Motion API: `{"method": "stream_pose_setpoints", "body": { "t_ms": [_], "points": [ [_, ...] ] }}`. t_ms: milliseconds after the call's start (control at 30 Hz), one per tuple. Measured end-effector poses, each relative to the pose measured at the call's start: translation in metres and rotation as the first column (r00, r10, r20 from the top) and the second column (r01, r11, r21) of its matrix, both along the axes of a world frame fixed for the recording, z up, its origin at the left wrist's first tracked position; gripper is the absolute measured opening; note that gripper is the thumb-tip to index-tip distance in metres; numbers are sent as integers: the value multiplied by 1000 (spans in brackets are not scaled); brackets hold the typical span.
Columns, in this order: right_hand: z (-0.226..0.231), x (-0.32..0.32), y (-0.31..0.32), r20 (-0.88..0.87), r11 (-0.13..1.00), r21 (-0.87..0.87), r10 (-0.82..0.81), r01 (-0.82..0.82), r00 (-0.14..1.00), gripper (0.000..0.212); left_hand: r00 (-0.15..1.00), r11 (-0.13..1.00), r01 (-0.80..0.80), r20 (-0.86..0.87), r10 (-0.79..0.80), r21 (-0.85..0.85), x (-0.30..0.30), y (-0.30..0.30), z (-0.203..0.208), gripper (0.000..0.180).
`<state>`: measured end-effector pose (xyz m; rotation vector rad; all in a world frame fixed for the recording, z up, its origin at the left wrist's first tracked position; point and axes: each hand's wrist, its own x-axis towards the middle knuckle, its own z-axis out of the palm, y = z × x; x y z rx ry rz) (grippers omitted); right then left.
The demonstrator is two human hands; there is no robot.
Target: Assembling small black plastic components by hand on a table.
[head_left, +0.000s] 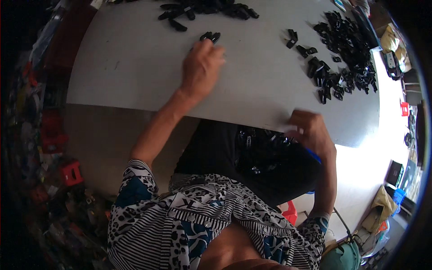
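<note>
My left hand (201, 67) is over the grey table, its fingers bent down and closed around small black plastic pieces (210, 37) that stick out past the fingertips. At the table's near edge, my right hand (311, 130) hangs above a batch of shiny black pieces (258, 148) gathered below the edge by my lap. Motion smears the right fingers; they look curled, and whether anything is in them is not visible. A large heap of black pieces (346, 42) lies on the right of the table, with a few loose black pieces (292, 38) beside it.
Another heap of black pieces (202, 8) lies at the far side of the table (148, 58). Red stools (71, 173) stand on the floor to the left. A teal bag (342, 256) sits at the lower right, near a brown sack (375, 209).
</note>
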<state>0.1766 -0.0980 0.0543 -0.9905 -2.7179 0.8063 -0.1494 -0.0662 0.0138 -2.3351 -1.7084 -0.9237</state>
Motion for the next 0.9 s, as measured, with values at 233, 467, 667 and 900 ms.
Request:
{"method": "stream_pose_setpoints", "body": {
  "t_ms": [233, 467, 667, 900],
  "points": [
    [-15, -40, 131, -26, 779, 524, -390, 345, 920, 21, 1000, 993, -11, -4, 10, -118, 0, 21, -10, 29],
    [-51, -56, 155, 31, 665, 679, -451, 312, 892, 13, 993, 982, 115, 48, -109, -150, 11, 27, -5, 33],
    [-48, -57, 116, 21, 740, 588, -415, 325, 909, 20, 954, 945, 296, 100, -284, -141, 25, 35, -13, 35],
    [-39, -44, 100, -53, 786, 470, -428, 401, 902, 32, 949, 924, 295, 183, -255, -243, 33, 23, -13, 25]
  ]
}}
